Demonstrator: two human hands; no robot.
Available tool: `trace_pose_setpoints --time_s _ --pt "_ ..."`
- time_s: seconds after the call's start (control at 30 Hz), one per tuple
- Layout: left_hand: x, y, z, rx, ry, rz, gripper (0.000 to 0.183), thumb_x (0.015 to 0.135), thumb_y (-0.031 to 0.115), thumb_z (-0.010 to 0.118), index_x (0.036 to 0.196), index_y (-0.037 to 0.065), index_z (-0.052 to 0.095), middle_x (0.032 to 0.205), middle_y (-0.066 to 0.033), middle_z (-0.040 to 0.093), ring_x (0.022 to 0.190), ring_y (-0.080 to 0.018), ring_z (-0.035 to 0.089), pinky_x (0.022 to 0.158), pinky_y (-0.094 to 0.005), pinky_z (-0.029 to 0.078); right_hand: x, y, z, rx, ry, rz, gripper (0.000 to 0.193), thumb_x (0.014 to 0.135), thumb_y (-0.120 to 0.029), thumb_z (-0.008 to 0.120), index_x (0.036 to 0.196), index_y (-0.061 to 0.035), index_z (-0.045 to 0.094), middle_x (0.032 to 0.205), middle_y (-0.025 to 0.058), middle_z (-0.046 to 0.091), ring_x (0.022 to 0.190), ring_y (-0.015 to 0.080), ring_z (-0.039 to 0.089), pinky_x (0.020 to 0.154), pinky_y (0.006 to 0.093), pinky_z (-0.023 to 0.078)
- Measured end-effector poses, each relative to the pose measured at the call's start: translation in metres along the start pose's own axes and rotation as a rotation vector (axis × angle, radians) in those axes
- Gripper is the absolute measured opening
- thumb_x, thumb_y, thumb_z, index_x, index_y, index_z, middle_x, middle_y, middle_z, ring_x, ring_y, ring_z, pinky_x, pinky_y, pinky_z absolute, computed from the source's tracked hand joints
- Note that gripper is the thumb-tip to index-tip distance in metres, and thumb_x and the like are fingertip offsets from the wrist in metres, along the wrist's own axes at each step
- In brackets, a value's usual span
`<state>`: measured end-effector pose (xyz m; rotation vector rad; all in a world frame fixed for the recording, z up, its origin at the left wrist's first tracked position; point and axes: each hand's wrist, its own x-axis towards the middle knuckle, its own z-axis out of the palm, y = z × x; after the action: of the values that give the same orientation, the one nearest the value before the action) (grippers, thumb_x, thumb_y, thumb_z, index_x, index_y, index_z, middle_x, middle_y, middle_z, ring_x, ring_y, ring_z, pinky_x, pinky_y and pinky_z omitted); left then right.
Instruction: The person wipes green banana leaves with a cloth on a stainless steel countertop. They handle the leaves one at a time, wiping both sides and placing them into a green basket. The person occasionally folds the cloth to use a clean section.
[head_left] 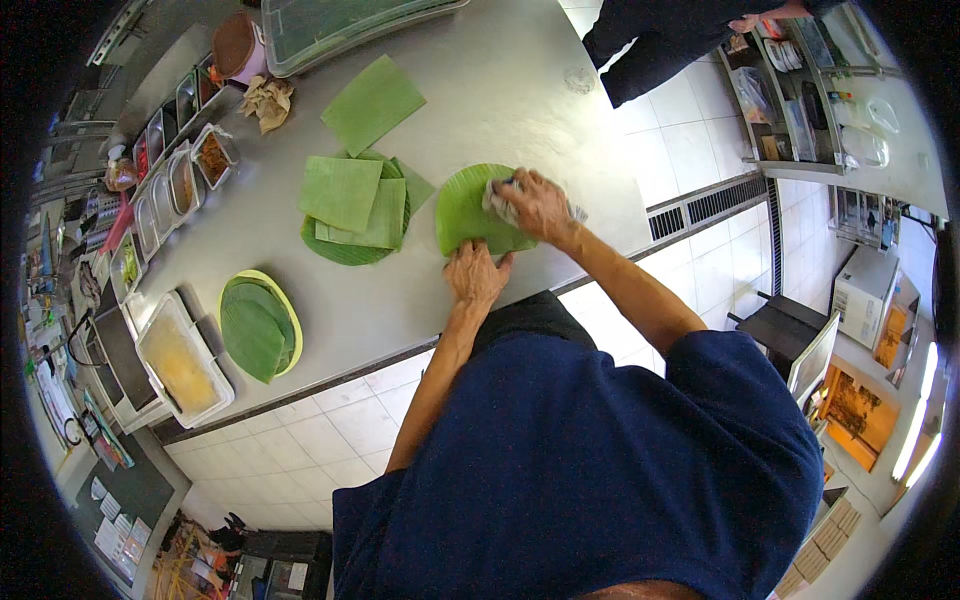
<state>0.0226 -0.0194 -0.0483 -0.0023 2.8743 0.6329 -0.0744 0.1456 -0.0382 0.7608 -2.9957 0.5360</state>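
Observation:
A green banana leaf piece (462, 205) with a rounded left edge lies flat on the steel table. My right hand (541, 206) is closed around a crumpled greyish cloth (578, 213) and presses it on the leaf's right part. At the leaf's near edge, my left hand (475, 275) holds it with bent fingers on top, the thumb out to the right. To the left rests a loose pile of cut banana leaves (340, 190), rectangular pieces over rounded ones. Another leaf piece (373, 104) lies just beyond that pile.
Folded leaves lie in a yellow-rimmed oval dish (292, 318) at the left. Beside it stands a white tray (222, 392) with yellowish contents. Metal food containers (232, 158) line the table's left side. A large clear-lidded bin (300, 62) sits at the far edge. Another person (650, 50) stands beyond the table's right side.

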Motion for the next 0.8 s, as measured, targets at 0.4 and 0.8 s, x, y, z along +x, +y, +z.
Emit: trace_pose_setpoints --time_s 0.4,0.8 --pt "0.017 0.014 -0.024 -0.047 -0.153 -0.055 0.054 0.082 0.051 0.072 0.101 0.000 0.071 0.098 -0.0229 0.070 0.084 -0.0387 0.070 0.071 -0.0508 0.056 -0.004 0.001 -0.064 0.036 0.097 0.233 0.045 0.080 -0.021 0.076 0.123 -0.0208 0.065 0.104 0.0105 0.061 0.099 0.0292 0.064 0.076 0.0419 0.057" --pt "0.012 -0.007 -0.013 -0.026 -0.081 0.072 0.042 0.087 0.039 0.072 0.098 -0.001 0.071 0.094 -0.0214 0.071 0.078 -0.0390 0.070 0.072 -0.0504 0.055 0.031 0.049 -0.061 0.118 0.228 0.675 0.039 0.095 -0.037 0.065 0.127 -0.0144 0.064 0.124 0.0112 0.066 0.112 0.0332 0.064 0.092 0.0415 0.053"
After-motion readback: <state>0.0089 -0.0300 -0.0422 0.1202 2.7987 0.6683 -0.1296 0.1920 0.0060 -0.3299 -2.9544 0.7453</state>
